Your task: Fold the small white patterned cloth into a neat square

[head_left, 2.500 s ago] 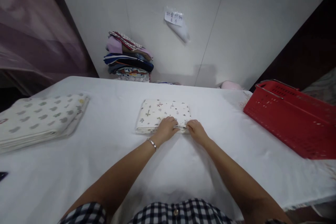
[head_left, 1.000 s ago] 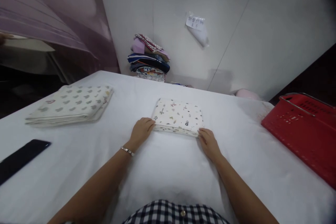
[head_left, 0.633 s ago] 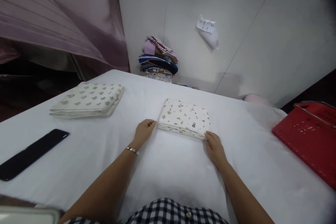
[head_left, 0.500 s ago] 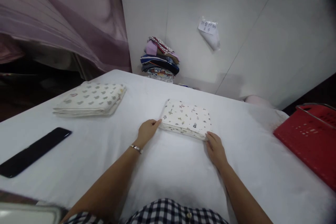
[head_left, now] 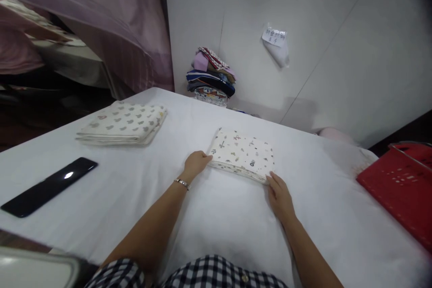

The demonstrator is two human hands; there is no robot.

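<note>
A folded white cloth [head_left: 243,152] printed with small scattered motifs lies flat in the middle of the white-covered table [head_left: 232,220]. At its near left corner, my left hand [head_left: 196,164] pinches the folded edge, thumb towards the cloth. My right hand [head_left: 281,195] grips the near right corner, fingertips on top; its thumb is partly hidden. Further left rests a thicker folded cloth [head_left: 126,122] with grey leaf-like prints, touched by neither hand.
A long dark glossy slab [head_left: 50,186] lies at the table's left. A red basket [head_left: 401,184] with a metal handle is at the right edge. Behind the table, a fabric stack [head_left: 212,74] leans near the wall, and a pink curtain [head_left: 135,22] hangs at left.
The view has shifted slightly, so most things sit a little further right. Both hands stay at the cloth's near corners. The curtain has swung, showing more of a person's pink clothing behind it.
</note>
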